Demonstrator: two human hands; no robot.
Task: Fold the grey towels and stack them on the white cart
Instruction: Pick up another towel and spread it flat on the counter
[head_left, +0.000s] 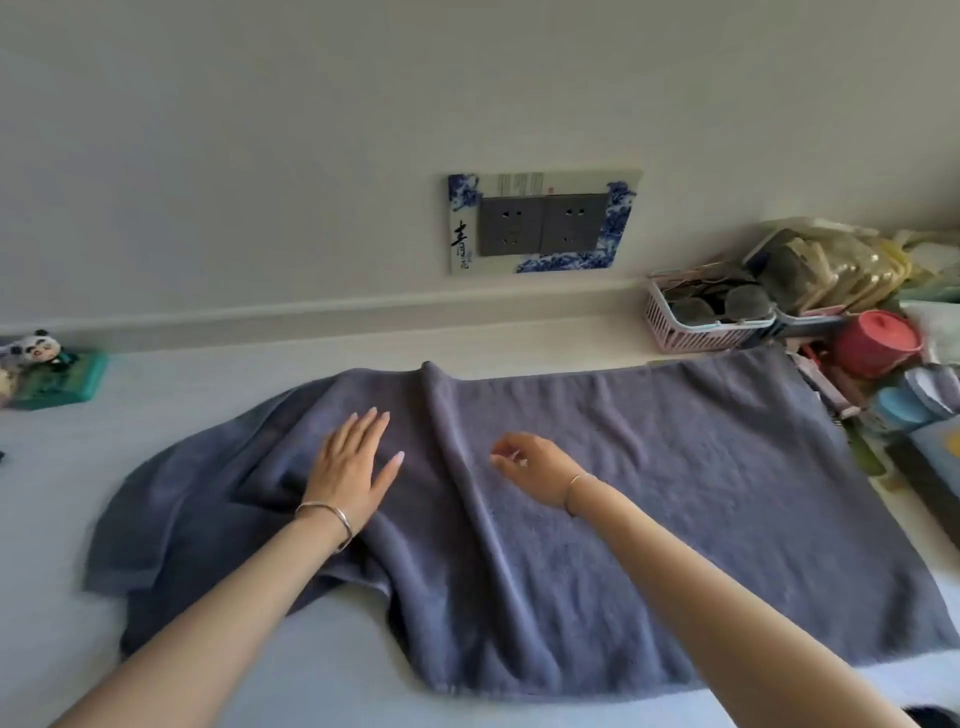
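At far left I see a panda figurine (39, 347) on a green box. My left hand (353, 467) lies flat on the grey towel (649, 467), fingers straight and together, thumb spread. My right hand (530, 465) hovers with loosely curled fingers pinching nothing. The towel lies spread, creased, on the white surface (47, 545). At right stands a pink basket (691, 332).

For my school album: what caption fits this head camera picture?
Left hand pressing flat and right hand hovering over a grey towel spread on a white surface.

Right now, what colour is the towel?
Dark grey-blue towel, seen from the head view.
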